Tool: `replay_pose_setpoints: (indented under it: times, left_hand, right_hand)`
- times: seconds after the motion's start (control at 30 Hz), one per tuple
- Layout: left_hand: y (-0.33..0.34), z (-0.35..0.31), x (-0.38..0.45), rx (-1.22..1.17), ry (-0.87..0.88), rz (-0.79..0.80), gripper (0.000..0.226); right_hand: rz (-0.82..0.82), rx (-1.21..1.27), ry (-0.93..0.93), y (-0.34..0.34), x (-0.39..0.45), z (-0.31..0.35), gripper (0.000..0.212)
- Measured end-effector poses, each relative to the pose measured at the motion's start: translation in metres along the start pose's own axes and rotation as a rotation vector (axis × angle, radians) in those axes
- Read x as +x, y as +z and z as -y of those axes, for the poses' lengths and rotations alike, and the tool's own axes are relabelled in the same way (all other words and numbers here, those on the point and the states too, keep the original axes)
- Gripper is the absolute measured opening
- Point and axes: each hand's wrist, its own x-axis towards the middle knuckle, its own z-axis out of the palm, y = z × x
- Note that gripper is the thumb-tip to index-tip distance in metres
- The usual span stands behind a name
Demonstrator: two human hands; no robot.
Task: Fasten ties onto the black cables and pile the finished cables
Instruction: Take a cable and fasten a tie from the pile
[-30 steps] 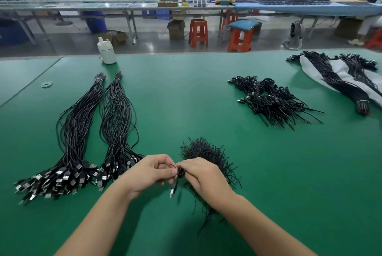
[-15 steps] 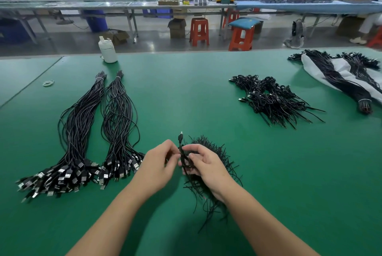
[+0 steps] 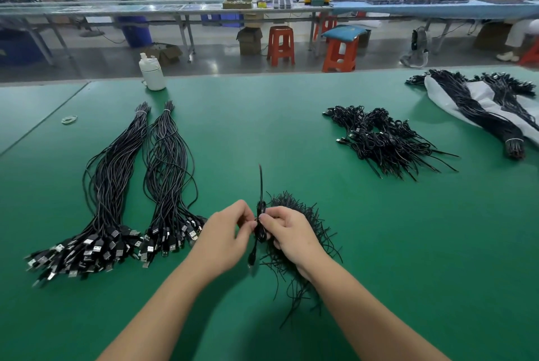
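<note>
**Both hands pinching one coiled cable at lower centre**

I see the coiled black cable (image 3: 260,226) held upright just below the middle of the frame, above the green surface (image 3: 408,244). A thin black tie (image 3: 260,183) sticks straight up from the coil, and one connector end (image 3: 251,260) hangs below it. My left hand (image 3: 224,239) has its grip pressed together on the left side of the coil, thumb and fingertips pinching it. My right hand (image 3: 287,232) pinches the coil from the right, its fingers curled around the loops.

Directly behind and under the right hand lies a heap of loose ties (image 3: 300,244), spreading toward the lower centre. At centre left, two long bundles of straight cables (image 3: 131,185) lie side by side, each bound near its far end, their USB plugs fanned out at the lower left. At centre right sits the pile of finished cables (image 3: 382,139), well apart from the hands. In the upper right corner, more cable bundles (image 3: 481,115) rest on a white bag (image 3: 443,95). A white bottle (image 3: 151,72) stands at the far edge, upper left, with a rubber band (image 3: 69,119) lying nearby on the left.
</note>
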Motion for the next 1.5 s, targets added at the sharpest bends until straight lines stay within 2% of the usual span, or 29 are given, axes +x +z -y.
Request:
replay_pose_setpoints:
  times: [0.07, 0.2, 0.23, 0.3, 0.47, 0.57, 0.7, 0.83, 0.93, 1.0, 1.2, 1.3, 1.4, 1.5]
  left_hand:
    - [0.003, -0.001, -0.003, 0.057, 0.041, -0.002, 0.024]
    - [0.006, -0.002, -0.005, 0.098, 0.064, -0.003, 0.022]
    - [0.006, -0.002, -0.004, 0.09, 0.065, -0.002, 0.021]
    - [0.005, -0.003, -0.004, 0.051, 0.033, 0.0, 0.019]
    - [-0.001, 0.002, 0.001, -0.081, -0.176, 0.031, 0.018]
    - [-0.002, 0.004, 0.003, -0.168, -0.256, 0.073, 0.015]
    - [-0.005, 0.003, 0.003, -0.299, -0.3, 0.098, 0.012]
    - [-0.008, 0.003, 0.003, -0.436, -0.344, 0.11, 0.01]
    - [-0.009, 0.002, 0.002, -0.567, -0.346, 0.131, 0.011]
    - [-0.009, 0.0, 0.001, -0.574, -0.314, 0.127, 0.013]
    - [0.004, -0.005, -0.001, -0.223, -0.157, -0.078, 0.017]
    - [0.008, -0.006, -0.003, -0.053, 0.036, -0.154, 0.022]
    - [0.011, -0.002, -0.002, 0.2, 0.268, -0.211, 0.032]
    - [0.015, 0.004, 0.001, 0.277, 0.373, -0.248, 0.041]
  right_hand:
    - [-0.008, 0.037, 0.015, 0.0, 0.001, 0.001, 0.02]
    - [0.028, 0.012, -0.014, -0.001, 0.003, 0.003, 0.005]
    - [0.032, 0.007, -0.02, 0.0, 0.004, 0.002, 0.007]
    - [0.064, 0.045, -0.013, -0.001, 0.005, 0.0, 0.017]
    - [0.252, 0.058, -0.055, -0.008, 0.002, -0.003, 0.045]
    - [0.253, 0.043, -0.091, -0.006, 0.001, -0.003, 0.062]
    - [0.198, -0.091, -0.156, -0.006, 0.001, -0.002, 0.052]
    - [0.143, -0.205, -0.216, -0.006, -0.002, -0.003, 0.055]
    - [0.117, -0.287, -0.243, -0.004, -0.003, 0.001, 0.029]
    - [0.061, -0.357, -0.261, -0.003, -0.003, 0.004, 0.015]
    - [-0.023, -0.399, -0.246, 0.0, -0.003, 0.008, 0.047]
    - [-0.016, -0.359, -0.186, -0.002, -0.001, 0.011, 0.051]
    - [0.046, -0.197, -0.044, -0.003, -0.001, 0.01, 0.045]
    - [0.108, -0.035, 0.044, -0.004, -0.001, 0.006, 0.046]
